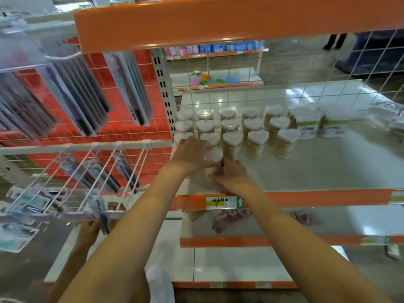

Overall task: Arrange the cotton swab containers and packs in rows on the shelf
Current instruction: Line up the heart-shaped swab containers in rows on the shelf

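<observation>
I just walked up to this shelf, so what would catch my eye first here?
Two hands meet at the shelf's front left: the left hand and right hand hold one white-lidded container. Behind it stand rows of heart-lidded containers, with boxed packs to their right. Left of the shelf, toothbrush packs hang on an orange grid.

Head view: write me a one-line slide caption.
Both hands, left hand and right hand, hold a heart-lidded swab container at the shelf front, beside rows of matching containers.

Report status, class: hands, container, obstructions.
Left hand and right hand grip white-lidded clear cotton swab container. Front of rows. Nothing blocking.
</observation>
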A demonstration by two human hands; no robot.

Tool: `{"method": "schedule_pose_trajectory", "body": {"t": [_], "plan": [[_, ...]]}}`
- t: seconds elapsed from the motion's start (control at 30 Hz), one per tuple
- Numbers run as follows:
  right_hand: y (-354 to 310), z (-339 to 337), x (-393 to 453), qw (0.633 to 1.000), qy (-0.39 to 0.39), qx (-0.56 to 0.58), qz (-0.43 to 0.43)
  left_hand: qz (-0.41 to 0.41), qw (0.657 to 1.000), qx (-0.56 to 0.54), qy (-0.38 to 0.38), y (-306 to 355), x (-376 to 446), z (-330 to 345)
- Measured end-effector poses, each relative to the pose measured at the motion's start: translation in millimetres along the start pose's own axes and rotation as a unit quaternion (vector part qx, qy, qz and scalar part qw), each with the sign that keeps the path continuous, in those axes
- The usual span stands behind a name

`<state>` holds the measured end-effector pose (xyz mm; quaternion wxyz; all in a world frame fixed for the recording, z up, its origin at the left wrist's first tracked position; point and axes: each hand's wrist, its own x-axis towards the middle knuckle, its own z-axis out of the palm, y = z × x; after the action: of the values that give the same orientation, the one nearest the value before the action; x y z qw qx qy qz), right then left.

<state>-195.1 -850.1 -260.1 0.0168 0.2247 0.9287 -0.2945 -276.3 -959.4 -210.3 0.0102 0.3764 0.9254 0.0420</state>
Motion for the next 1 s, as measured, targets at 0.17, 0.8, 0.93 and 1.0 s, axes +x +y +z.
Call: {"method": "schedule_pose_trajectory", "body": {"t": [0.17,0.8,0.93,1.0], "plan": [[-0.2,3.2,1.1,1.0,0.006,0.017,-0.005,-0.004,1.0,-0.011,0.008,-3.1,-2.9,1.3],[-1.7,7.2,1.4,1.0,0.019,-0.003,0.006,-0.002,1.0,0.007,0.026,-0.8,-18.4,-6.4],[8.3,-8.8,1.0,1.0,-0.01,-0.016,0.022,0.032,0.998,0.04,0.046,-7.1,-20.2,-19.6],[17.1,-21.7,-2.0,1.0,-0.018,-0.006,0.019,0.047,0.996,0.043,0.06,-7.7,-18.3,-25.6]]}}
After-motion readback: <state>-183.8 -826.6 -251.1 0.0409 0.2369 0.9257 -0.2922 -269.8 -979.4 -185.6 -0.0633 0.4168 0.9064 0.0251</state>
